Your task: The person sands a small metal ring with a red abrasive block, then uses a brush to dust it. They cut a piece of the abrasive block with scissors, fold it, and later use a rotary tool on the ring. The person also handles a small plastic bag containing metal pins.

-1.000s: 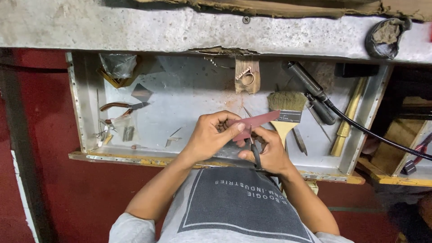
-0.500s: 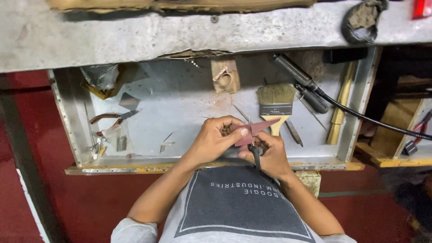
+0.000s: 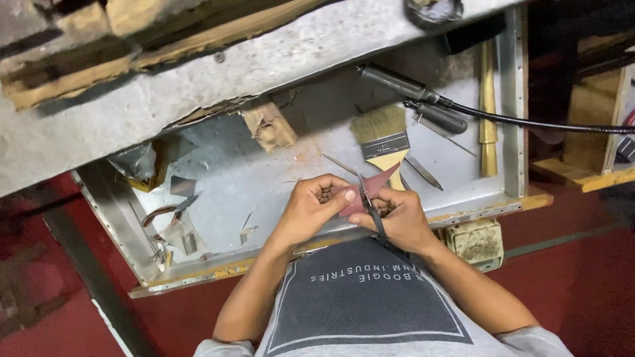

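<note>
Gripping reddish sheet [image 3: 362, 193] — scissors [image 3: 370, 206].

A shallow metal workbench tray [image 3: 509, 99] with raised, riveted sides fills the middle of the view, its grey floor scuffed and stained with rust-coloured patches. A yellowed wooden strip [image 3: 218, 271] edges the near side. Above it runs a rough concrete ledge [image 3: 264, 66], chipped along its lower edge, with worn wooden planks [image 3: 79, 73] lying on top. The floor [image 3: 59, 311] below is dark red. A dark metal bar [image 3: 92, 277] slants across it at the left. At the right stands wooden shelving [image 3: 589, 132] in shadow. A pale, grimy box [image 3: 475, 243] hangs under the tray's near edge. The light is even and dim.
</note>
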